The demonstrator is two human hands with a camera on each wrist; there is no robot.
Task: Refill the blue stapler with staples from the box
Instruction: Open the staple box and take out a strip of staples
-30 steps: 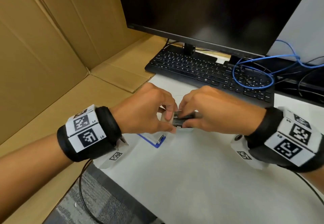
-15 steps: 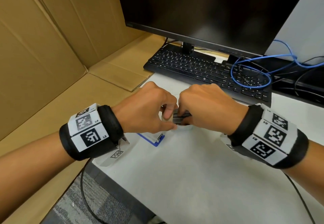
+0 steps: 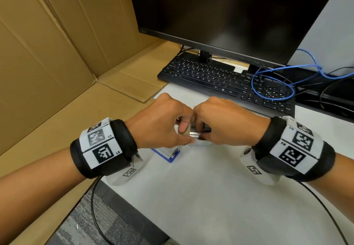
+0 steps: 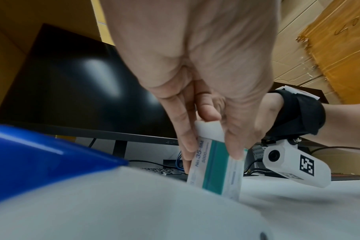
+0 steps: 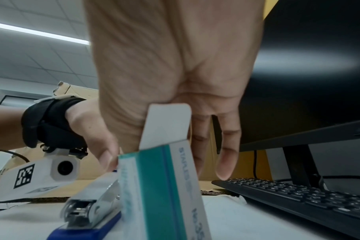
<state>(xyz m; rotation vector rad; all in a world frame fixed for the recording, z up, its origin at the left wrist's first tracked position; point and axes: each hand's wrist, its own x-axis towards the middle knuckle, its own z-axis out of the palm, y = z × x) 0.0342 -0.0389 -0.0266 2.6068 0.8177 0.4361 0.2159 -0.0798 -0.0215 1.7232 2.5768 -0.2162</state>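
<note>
A small white and teal staple box (image 4: 214, 168) stands on end on the white desk, its top flap (image 5: 166, 125) open. My left hand (image 3: 186, 133) grips the box between thumb and fingers. My right hand (image 3: 201, 132) curls over the open top and pinches a grey strip of staples (image 3: 195, 135) that shows between the two hands. The blue stapler (image 3: 169, 154) lies on the desk just below my left hand, close to the left of the box. Its metal magazine (image 5: 88, 206) is exposed. The inside of the box is hidden.
A black keyboard (image 3: 220, 80) and a monitor (image 3: 229, 15) stand just behind the hands, with a looped blue cable (image 3: 272, 89) on the keyboard's right end. Flattened cardboard (image 3: 57, 62) lines the left side. The white desk (image 3: 210, 197) stretches toward me.
My right hand has slid left toward the left hand and now covers more of the staple strip. The left hand and box have barely moved.
</note>
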